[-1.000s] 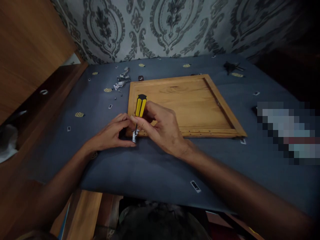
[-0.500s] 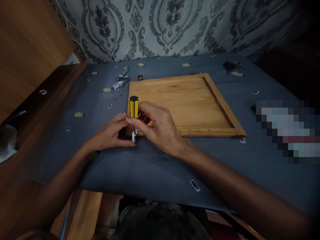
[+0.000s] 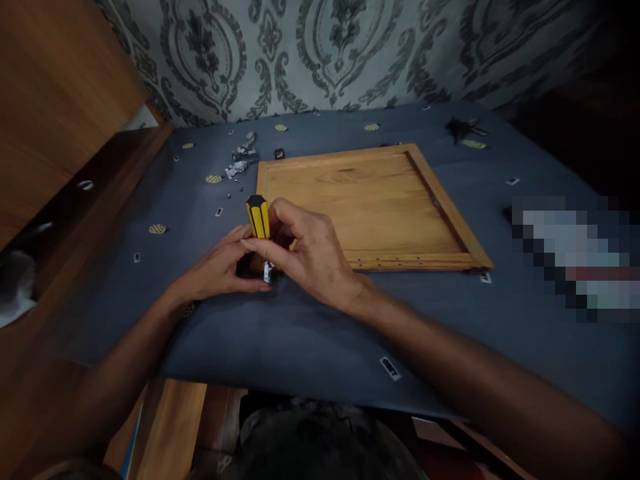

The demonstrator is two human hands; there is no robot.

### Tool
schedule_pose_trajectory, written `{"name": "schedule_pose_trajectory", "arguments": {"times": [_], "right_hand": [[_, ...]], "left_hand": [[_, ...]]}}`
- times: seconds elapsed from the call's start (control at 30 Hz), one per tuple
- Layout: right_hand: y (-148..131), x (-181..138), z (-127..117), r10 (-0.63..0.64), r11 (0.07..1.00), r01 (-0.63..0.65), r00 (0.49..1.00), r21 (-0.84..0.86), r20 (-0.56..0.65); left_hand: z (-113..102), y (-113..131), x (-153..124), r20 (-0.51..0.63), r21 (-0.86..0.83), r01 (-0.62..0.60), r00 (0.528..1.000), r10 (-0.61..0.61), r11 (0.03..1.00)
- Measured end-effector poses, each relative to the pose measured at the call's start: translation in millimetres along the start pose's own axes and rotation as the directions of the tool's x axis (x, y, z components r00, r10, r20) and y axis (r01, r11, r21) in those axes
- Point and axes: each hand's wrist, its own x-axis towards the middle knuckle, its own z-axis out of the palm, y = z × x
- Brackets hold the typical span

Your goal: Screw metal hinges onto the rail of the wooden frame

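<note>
A yellow-and-black screwdriver (image 3: 259, 219) stands nearly upright at the near left corner of a wooden panel (image 3: 345, 200) with a raised frame. My right hand (image 3: 313, 257) is closed around the lower part of its handle. Below it a small silver metal hinge (image 3: 267, 272) sits at the panel's corner. My left hand (image 3: 225, 263) steadies the hinge, its thumb at the hinge's near end and its fingers by the screwdriver. The screwdriver's tip is hidden behind my right hand and fingers.
A pile of silver hinges (image 3: 243, 159) lies at the back left, with small screws (image 3: 235, 189) nearby. A dark object (image 3: 465, 129) rests at the back right. The dark blue patterned cloth (image 3: 320, 340) covers the table. Wooden furniture (image 3: 55, 100) borders the left side.
The screwdriver's handle top has tilted to the left, and my right hand has shifted slightly left with it. My left hand stays at the hinge.
</note>
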Motion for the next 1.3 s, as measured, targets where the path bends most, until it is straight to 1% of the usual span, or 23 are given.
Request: {"name": "schedule_pose_trajectory", "arguments": {"times": [0.13, 0.23, 0.3, 0.4, 0.47, 0.53, 0.6, 0.67, 0.73, 0.83, 0.93, 1.1, 1.3], "right_hand": [[1, -2, 3, -0.017, 1.0, 0.016, 0.998, -0.022, -0.06], [-5, -3, 1, -0.046, 0.999, 0.047, 0.994, 0.003, -0.097], [-13, -2, -3, -0.022, 0.999, 0.028, 0.986, 0.034, -0.165], [-21, 1, -11, 0.082, 0.994, -0.058, 0.964, 0.097, -0.255], [-20, 1, -14, 0.142, 0.988, -0.122, 0.961, 0.099, -0.239], [-15, 0, -15, 0.17, 0.983, -0.153, 0.969, 0.104, -0.178], [-9, -3, -13, 0.16, 0.982, -0.145, 0.978, 0.118, -0.134], [-4, -5, -11, 0.136, 0.988, -0.126, 0.984, 0.09, -0.117], [-1, -8, -8, 0.114, 0.993, -0.109, 0.987, 0.05, -0.109], [0, -9, -7, 0.11, 0.993, -0.107, 0.991, 0.04, -0.081], [-1, -9, -6, 0.104, 0.994, -0.102, 0.992, 0.035, -0.072], [0, -9, -5, 0.107, 0.994, -0.105, 0.991, 0.028, -0.077], [1, -8, -7, 0.061, 0.998, -0.062, 0.994, -0.009, -0.095]], "left_hand": [[0, 0, 0, 0.005, 0.003, -0.008, 1.0, 0.008, 1.0], [0, 1, 0, -0.009, -0.011, -0.021, 1.0, 0.02, 1.0], [0, 3, 0, -0.017, -0.028, -0.037, 0.999, 0.037, 0.999], [-2, 5, 0, -0.004, -0.04, -0.051, 0.999, 0.051, 0.998], [-3, 5, 1, 0.006, -0.041, -0.045, 0.999, 0.045, 0.998], [-4, 5, 1, 0.016, -0.038, -0.033, 0.999, 0.034, 0.999], [-3, 3, 1, 0.017, -0.032, -0.023, 1.0, 0.024, 0.999], [-2, 1, 0, 0.009, -0.025, -0.023, 1.0, 0.023, 0.999], [-1, -1, 0, -0.003, -0.024, -0.036, 0.999, 0.036, 0.999], [0, -1, 0, -0.018, -0.03, -0.074, 0.997, 0.073, 0.997], [-2, 2, 1, -0.026, -0.03, -0.087, 0.996, 0.086, 0.996], [-4, 6, 1, -0.001, -0.019, -0.041, 0.999, 0.041, 0.999], [-3, 5, 2, 0.001, -0.034, -0.042, 0.999, 0.042, 0.999]]}}
